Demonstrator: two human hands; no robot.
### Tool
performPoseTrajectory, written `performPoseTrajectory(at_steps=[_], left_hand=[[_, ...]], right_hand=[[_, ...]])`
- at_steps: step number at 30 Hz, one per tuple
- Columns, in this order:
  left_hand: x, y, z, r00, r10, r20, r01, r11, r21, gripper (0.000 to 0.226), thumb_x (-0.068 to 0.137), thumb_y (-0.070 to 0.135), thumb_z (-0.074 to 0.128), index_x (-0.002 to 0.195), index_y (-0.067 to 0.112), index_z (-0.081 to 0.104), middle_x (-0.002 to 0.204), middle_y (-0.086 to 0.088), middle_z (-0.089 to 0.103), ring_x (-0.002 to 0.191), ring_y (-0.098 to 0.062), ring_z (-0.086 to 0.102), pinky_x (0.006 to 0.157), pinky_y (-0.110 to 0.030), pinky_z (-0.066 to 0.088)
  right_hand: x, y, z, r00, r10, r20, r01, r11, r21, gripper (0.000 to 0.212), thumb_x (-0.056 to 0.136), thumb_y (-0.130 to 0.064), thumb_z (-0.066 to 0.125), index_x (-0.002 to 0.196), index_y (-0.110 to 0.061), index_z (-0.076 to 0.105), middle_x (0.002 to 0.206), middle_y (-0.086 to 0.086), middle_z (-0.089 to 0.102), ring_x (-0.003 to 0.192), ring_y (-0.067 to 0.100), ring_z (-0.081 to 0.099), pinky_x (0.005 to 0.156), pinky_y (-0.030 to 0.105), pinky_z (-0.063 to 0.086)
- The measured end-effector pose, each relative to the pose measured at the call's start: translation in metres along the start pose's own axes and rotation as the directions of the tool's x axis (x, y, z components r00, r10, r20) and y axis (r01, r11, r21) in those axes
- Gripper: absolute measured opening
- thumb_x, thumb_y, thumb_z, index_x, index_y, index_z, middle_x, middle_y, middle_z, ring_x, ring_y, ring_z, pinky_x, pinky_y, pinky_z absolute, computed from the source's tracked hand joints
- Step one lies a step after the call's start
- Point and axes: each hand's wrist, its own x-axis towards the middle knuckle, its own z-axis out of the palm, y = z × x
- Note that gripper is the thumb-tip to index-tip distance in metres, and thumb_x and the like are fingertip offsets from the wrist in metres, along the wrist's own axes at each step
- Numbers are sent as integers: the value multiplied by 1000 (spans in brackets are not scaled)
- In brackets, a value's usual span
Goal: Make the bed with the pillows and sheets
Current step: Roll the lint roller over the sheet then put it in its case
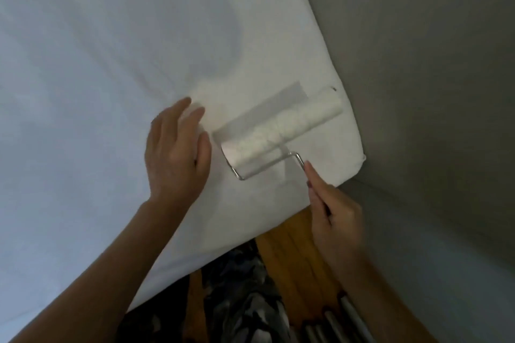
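At the bed's corner by the grey wall (432, 64), we see a white sheet (97, 78) stretched flat over the mattress, mostly smooth, faint creases near the middle. The corner of the bed (354, 153) sits close against the wall.

Our left hand (178, 153) lies palm down on the sheet, fingers straight and slightly spread, holding nothing. It is just beside the left end of the lint roller (281, 131).

Our right hand (337, 217) is curled around the roller's handle, index finger extended along the metal wire frame (298, 160). The handle itself is hidden in the grip. The white roller drum lies on the sheet near the corner, angled diagonally, its far end pointing toward the wall.

Below the bed edge: wooden floor (289, 253), a dark patterned fabric (245, 295) on it, and some grey tubes (345, 320) at the bottom; we cannot tell what those are. No pillows in view.
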Motion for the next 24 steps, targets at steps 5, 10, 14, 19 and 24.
performPoseTrajectory(at_steps=[5, 10, 14, 19, 24], left_hand=[[-16, 49, 48, 919, 154, 362, -202, 975, 97, 54, 100, 33, 36, 148, 8, 32, 156, -23, 24, 145, -40, 20, 118, -56, 15], [-81, 95, 85, 598, 570, 564, -653, 754, -71, 59, 99, 41, 33, 148, 12, 16, 158, -11, 16, 148, -33, 9, 120, -51, 3], [-125, 103, 83, 354, 712, 607, -733, 614, -292, 32, 92, 30, 57, 115, 13, 70, 134, -9, 59, 134, -28, 42, 121, -46, 13], [-117, 74, 32, 705, 618, 348, -498, 780, -377, 24, 95, 18, 53, 109, 4, 68, 116, -15, 66, 110, -30, 56, 92, -40, 46], [-57, -17, -30, 957, 265, 114, -248, 958, -144, 28, 95, 13, 48, 122, 9, 55, 123, -17, 63, 113, -33, 57, 97, -41, 44]], right_hand=[[95, -39, 2, 983, 150, -106, -140, 986, 92, 37, 101, -25, 45, 137, -34, 46, 78, 8, 67, 60, 16, 57, 58, 34, 50], [144, -43, -11, 991, 130, -21, -130, 991, 24, 37, 102, -25, 42, 136, -34, 51, 90, 6, 71, 75, 20, 63, 73, 42, 55], [125, -24, 1, 982, 157, 109, -141, 980, -140, 37, 103, -27, 40, 138, -38, 47, 71, 3, 63, 58, 15, 53, 57, 35, 45], [51, 4, -4, 968, 237, 84, -231, 970, -77, 37, 100, -32, 42, 134, -47, 45, 90, 6, 67, 74, 11, 54, 74, 23, 46], [-21, 27, -23, 916, 384, 113, -366, 918, -152, 48, 81, -83, 23, 128, -73, 29, 61, 8, 57, 48, 28, 54, 45, 35, 51]])
